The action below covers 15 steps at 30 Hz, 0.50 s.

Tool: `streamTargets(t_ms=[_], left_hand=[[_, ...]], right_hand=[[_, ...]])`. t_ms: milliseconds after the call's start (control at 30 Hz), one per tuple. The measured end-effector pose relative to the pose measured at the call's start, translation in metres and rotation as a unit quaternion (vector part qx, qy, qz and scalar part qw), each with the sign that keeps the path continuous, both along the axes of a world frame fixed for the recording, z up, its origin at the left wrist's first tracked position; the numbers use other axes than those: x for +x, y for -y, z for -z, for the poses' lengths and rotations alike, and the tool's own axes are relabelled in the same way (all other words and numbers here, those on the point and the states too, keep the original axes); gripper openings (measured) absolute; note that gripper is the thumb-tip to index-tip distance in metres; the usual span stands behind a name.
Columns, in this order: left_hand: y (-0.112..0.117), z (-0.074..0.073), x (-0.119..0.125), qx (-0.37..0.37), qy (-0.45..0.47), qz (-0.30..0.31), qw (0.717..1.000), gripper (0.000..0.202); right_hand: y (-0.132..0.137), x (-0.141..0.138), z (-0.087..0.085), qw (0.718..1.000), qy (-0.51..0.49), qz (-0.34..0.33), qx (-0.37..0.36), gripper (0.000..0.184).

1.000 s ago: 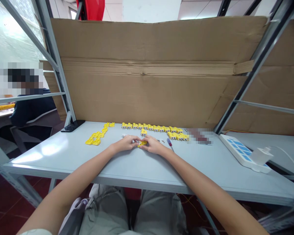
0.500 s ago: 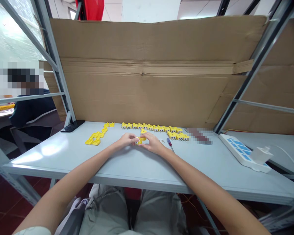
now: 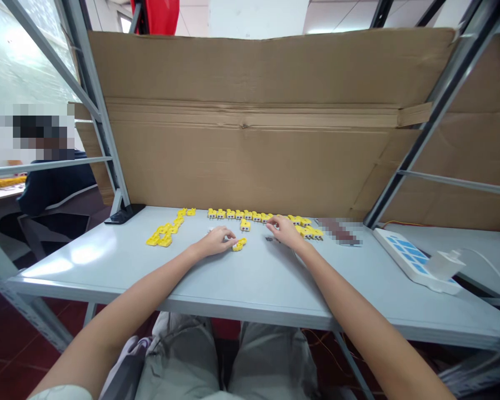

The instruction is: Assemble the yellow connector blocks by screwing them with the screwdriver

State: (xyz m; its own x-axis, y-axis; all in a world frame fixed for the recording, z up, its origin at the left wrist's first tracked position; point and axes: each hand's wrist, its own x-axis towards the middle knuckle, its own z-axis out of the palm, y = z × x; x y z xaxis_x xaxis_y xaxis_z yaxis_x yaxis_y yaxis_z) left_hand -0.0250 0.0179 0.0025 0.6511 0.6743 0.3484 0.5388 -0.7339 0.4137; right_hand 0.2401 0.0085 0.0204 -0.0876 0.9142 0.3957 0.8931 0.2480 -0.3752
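Note:
A small yellow animal-shaped plastic piece [image 3: 240,244] lies at the fingertips of my left hand [image 3: 216,241]. The thumb and curled fingers seem to pinch its left edge, close to the tabletop. My right hand [image 3: 286,230] hovers over the table farther right, fingers bent and loosely apart, with no object visible in them. Beneath it are small dark bits [image 3: 270,239], too small to name. Between the hands and a little behind stands a yellow animal-shaped block [image 3: 245,225]. The screwdriver is hidden by my right hand and forearm.
Several yellow blocks [image 3: 239,214] form a row along the cardboard wall [image 3: 250,166], with more blocks [image 3: 310,233] at the right. Flat yellow pieces [image 3: 165,240] lie at the left. A power strip [image 3: 416,261] with a plugged-in charger occupies the right side. A person [image 3: 58,178] sits beyond the left frame.
My right hand has left the yellow piece and moved right, over where the screwdriver lay. My left hand remains by the piece, which now sits lower at its fingertips.

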Motion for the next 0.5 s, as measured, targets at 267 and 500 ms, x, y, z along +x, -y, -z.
streamTargets(t_ms=[267,500], left_hand=[[0.003,0.0,-0.001,-0.035,-0.005,0.027,0.999,0.042],[0.008,-0.005,-0.002,-0.034,-0.041,0.036,0.998,0.038]], right_hand=[[0.0,0.028,-0.008,0.991,-0.004,0.088,-0.102,0.017],[0.007,0.024,-0.007,0.981,0.012,0.045,-0.191,0.009]])
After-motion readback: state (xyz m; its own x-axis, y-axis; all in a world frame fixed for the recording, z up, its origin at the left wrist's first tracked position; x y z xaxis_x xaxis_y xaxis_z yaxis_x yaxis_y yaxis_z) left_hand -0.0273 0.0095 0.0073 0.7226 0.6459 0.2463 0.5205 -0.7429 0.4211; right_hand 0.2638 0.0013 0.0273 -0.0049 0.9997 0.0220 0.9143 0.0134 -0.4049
